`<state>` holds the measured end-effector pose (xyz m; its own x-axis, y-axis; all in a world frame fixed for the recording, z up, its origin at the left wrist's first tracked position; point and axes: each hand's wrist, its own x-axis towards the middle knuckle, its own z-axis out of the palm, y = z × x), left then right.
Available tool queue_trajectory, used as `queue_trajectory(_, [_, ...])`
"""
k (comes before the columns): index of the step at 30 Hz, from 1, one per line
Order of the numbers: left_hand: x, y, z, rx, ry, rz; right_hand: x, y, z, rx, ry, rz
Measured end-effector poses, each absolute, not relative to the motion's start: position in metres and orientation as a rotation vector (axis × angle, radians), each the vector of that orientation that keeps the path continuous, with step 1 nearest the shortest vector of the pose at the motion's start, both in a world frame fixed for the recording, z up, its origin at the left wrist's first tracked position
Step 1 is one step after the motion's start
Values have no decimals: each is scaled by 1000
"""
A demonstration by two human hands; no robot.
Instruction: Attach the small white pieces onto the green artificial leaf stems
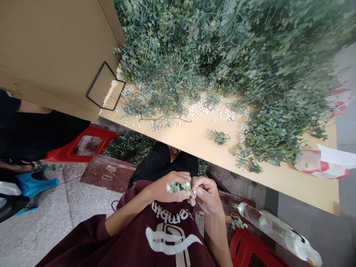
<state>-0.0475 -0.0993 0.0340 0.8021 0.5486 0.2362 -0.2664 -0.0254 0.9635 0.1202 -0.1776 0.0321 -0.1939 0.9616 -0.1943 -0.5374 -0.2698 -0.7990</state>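
My left hand [164, 189] is closed round a small sprig of artificial leaves [175, 187], held above my lap. Pale green leaves and a few small white pieces show along the sprig. Thumb and forefinger of my right hand [208, 193] pinch at its right end, where a small white flower piece [194, 192] shows between the fingertips. Both hands meet in front of my dark red shirt. Ahead on the table lies one loose sprig [219, 137], and many small white pieces [204, 107] are scattered behind it.
A large heap of artificial greenery [211, 44] covers the back of the table [178, 137]. A cardboard box [52, 48] and a black wire frame [105, 87] stand left, near another person in dark clothes. Red stools [93, 139] and a plastic bag [278, 230] flank me.
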Motion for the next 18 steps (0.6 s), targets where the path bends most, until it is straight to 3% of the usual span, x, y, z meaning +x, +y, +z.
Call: queue_trajectory(18, [-47, -96, 33, 1440, 259, 639, 118, -177, 33, -915, -739, 1678])
